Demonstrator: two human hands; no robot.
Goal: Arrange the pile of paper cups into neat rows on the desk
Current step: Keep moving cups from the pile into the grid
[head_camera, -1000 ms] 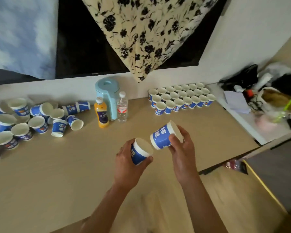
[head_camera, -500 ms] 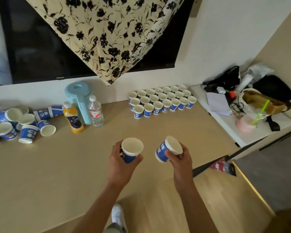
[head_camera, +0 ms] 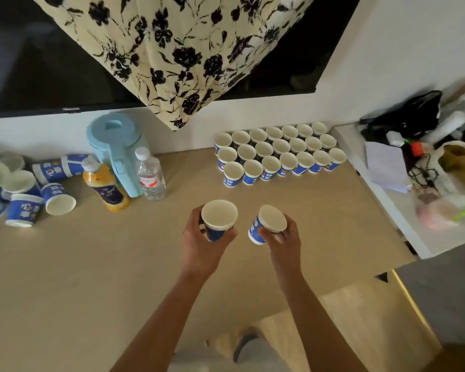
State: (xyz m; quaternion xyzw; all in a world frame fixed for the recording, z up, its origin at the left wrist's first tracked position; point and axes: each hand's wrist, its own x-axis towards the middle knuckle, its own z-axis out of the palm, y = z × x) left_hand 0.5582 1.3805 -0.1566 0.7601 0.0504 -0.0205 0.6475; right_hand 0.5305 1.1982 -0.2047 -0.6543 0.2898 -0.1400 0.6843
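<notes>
We see two hands above the middle of a tan tabletop (head_camera: 91,264), a small gap between them. The left hand (head_camera: 202,248) grips an upright paper cup (head_camera: 218,218); the right hand (head_camera: 286,247) grips a tilted paper cup (head_camera: 269,224). Three neat cup rows (head_camera: 277,154) sit against the back wall, near the tabletop's right edge, where a cluttered white side table (head_camera: 387,210) adjoins. Bare surface lies between rows and hands. The loose cup pile (head_camera: 24,189) crowds the far left edge, beside a blue kettle (head_camera: 116,149), juice bottle (head_camera: 105,186) and water bottle (head_camera: 149,175).

Left cup (head_camera: 218,220) near upright, right cup (head_camera: 266,226) tilted, both aloft; three neat rows (head_camera: 277,154) behind; pile (head_camera: 24,191) leftward, seemingly cropped.
</notes>
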